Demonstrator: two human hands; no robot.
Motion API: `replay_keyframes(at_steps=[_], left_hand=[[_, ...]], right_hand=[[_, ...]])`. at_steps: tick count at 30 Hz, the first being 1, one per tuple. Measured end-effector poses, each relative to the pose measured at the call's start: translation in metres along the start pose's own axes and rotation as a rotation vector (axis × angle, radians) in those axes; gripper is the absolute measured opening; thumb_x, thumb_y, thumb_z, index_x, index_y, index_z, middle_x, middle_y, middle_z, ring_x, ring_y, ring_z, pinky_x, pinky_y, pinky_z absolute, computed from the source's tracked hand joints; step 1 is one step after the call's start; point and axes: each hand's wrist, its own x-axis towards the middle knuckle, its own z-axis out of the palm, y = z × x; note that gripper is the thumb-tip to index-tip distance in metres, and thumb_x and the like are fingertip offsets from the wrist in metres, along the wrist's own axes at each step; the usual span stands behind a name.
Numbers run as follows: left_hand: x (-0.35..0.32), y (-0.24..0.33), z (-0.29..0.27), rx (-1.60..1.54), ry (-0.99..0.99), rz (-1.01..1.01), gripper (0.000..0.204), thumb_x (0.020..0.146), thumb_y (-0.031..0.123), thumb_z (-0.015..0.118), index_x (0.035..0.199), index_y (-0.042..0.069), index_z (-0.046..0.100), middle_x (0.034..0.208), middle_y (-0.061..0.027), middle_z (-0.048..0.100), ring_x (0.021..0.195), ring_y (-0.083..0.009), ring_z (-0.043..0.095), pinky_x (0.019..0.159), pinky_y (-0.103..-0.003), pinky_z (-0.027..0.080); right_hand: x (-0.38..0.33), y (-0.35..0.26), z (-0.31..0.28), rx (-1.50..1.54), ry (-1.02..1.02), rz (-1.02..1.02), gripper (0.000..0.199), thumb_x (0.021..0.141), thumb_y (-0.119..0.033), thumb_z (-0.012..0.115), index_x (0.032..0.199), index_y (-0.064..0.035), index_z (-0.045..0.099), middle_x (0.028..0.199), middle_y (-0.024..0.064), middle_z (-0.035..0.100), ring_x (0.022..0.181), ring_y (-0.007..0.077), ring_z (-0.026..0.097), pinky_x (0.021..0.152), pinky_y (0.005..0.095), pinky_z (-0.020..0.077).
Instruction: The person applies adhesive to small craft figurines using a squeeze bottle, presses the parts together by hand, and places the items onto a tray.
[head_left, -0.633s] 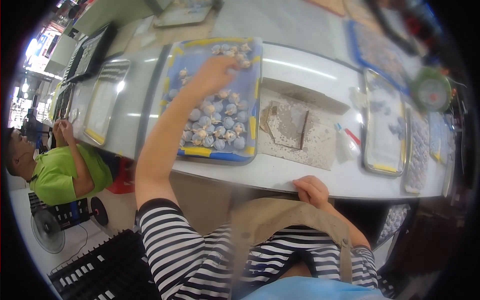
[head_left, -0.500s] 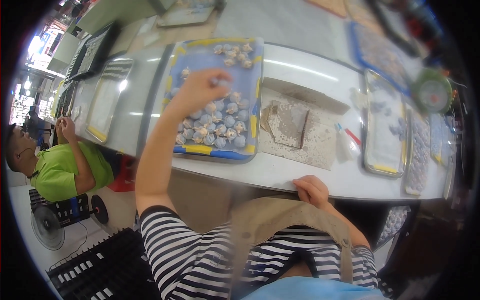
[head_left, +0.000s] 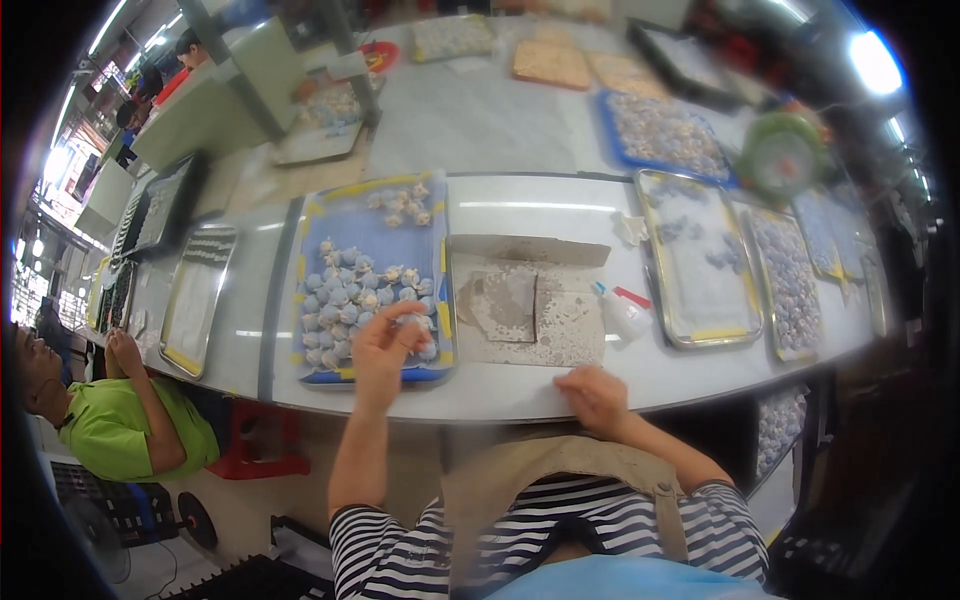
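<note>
My left hand (head_left: 383, 350) is over the near right corner of a blue-lined tray (head_left: 345, 215), fingers pinched round a small pale blue-grey ball (head_left: 411, 320), partly hidden by them. Under and beyond it lie several similar balls (head_left: 340, 290) with cream, petal-like tips, crowded in the tray's near half. A smaller cluster (head_left: 408, 205) sits in its far right corner. My right hand (head_left: 597, 397) rests at the table's front edge with its fingers curled together; whatever they may hold is hidden. Between the hands, a stained cardboard piece (head_left: 570, 335) lies flat with a raised back flap.
A small white bottle (head_left: 625, 318) with a red part lies right of the cardboard. Metal-rimmed trays (head_left: 755, 330) stand farther right, and a green round scale (head_left: 785, 165) behind them. A person in a green shirt (head_left: 150, 430) sits at the left beside another tray (head_left: 183, 355).
My left hand has come back from the tray's middle toward its near right corner, with the small ball. My right hand stays at the table edge. The view has shifted, showing more of the far table.
</note>
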Motion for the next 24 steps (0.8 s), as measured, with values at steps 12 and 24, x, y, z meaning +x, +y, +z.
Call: replay_keyframes(at_steps=[12,24], left_hand=[[-0.061,-0.039,0.106,-0.215,-0.307,-0.445,0.028,0.086,0.011,0.05,0.112,-0.001,0.052,0.09,-0.0089,0.061,0.072,-0.0112,0.055,0.068,-0.023,0.047],[-0.06,-0.066,0.141,-0.329,-0.24,-0.382,0.033,0.085,0.004,0.051,0.118,0.002,0.047,0.104,-0.0096,0.057,0.082,-0.0127,0.057,0.073,-0.022,0.046]], right_hand=[[0.033,0.029,-0.078,-0.333,0.197,0.337,0.023,0.079,-0.005,0.053,0.102,-0.0054,0.057,0.103,0.0141,0.056,0.1,0.0316,0.05,0.087,0.0381,0.0382],[0.013,0.049,-0.074,-0.362,0.05,0.535,0.032,0.074,-0.016,0.063,0.103,-0.0045,0.057,0.094,0.0146,0.058,0.091,0.0302,0.054,0.074,0.036,0.044]])
